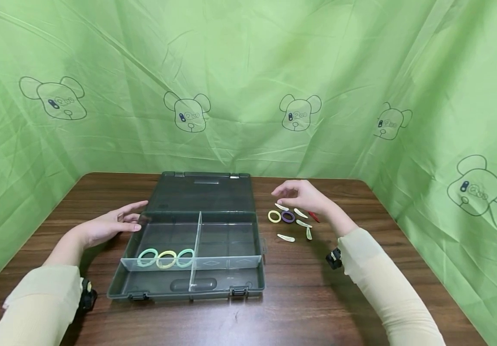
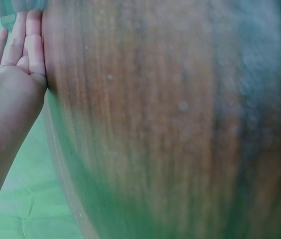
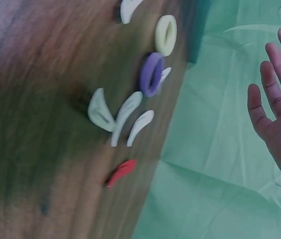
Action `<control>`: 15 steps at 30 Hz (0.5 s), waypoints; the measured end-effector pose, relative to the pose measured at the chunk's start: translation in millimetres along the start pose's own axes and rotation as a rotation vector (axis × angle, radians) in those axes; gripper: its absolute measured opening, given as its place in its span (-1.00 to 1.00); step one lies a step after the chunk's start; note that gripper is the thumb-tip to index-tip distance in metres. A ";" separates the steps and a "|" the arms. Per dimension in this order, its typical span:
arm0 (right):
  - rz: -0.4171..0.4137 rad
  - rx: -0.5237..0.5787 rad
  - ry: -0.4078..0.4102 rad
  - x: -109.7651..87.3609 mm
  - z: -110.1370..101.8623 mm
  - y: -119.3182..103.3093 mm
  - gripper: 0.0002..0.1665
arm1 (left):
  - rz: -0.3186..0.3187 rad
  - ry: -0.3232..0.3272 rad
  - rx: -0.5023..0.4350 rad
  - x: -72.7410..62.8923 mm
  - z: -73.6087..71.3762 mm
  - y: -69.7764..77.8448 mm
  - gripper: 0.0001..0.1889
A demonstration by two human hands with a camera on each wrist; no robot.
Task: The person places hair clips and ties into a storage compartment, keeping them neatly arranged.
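A dark see-through plastic organizer box [image 1: 231, 240] lies on the table with its lid folded back. Inside, against the front divider on the left, are two mint hair ties [image 1: 147, 257] and a yellow one [image 1: 166, 259]. My left hand [image 1: 109, 225] touches the box's left edge, fingers loosely extended, thumb at the rim. My right hand [image 1: 302, 196] hovers over the loose hair things with relaxed fingers, holding nothing. Below it lie a pale yellow hair tie [image 1: 274, 216], a purple hair tie [image 3: 152, 74], several cream snap hair clips [image 1: 286, 238] and a red hair clip [image 3: 121, 173].
The brown wooden table [image 1: 231, 322] carries everything. Green cloth [image 1: 244, 57] with bear-face drawings hangs behind and along both sides. The lid [image 1: 205, 192] lies flat toward the back. Clear dividers [image 1: 226, 262] split the box into compartments.
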State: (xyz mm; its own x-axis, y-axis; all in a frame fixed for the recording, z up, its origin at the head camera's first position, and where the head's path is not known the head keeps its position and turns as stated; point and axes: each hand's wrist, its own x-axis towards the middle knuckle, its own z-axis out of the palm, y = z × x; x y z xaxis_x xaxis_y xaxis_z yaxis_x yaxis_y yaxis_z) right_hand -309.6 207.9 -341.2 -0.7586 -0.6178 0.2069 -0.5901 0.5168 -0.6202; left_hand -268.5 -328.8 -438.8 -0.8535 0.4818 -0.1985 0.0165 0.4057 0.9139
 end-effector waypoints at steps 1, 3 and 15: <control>0.008 0.005 0.000 0.4 1.4 1.6 -0.70 | 0.001 -0.001 -0.003 0.3 0.1 0.0 -0.18; 0.011 0.003 -0.003 2.0 5.1 11.4 -0.70 | 0.002 -0.003 -0.010 0.6 -0.1 -0.2 -0.18; 0.112 -0.025 -0.076 12.3 23.3 67.0 -0.71 | 0.006 -0.007 0.021 0.0 -2.4 -1.4 -0.20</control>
State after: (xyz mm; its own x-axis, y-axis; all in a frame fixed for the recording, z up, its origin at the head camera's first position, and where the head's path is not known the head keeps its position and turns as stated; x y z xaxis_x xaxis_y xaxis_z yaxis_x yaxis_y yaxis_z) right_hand -352.1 221.2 -397.8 -0.7974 -0.5983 0.0787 -0.5105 0.5993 -0.6166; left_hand -269.7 -331.3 -439.2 -0.8497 0.4898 -0.1953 0.0328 0.4188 0.9075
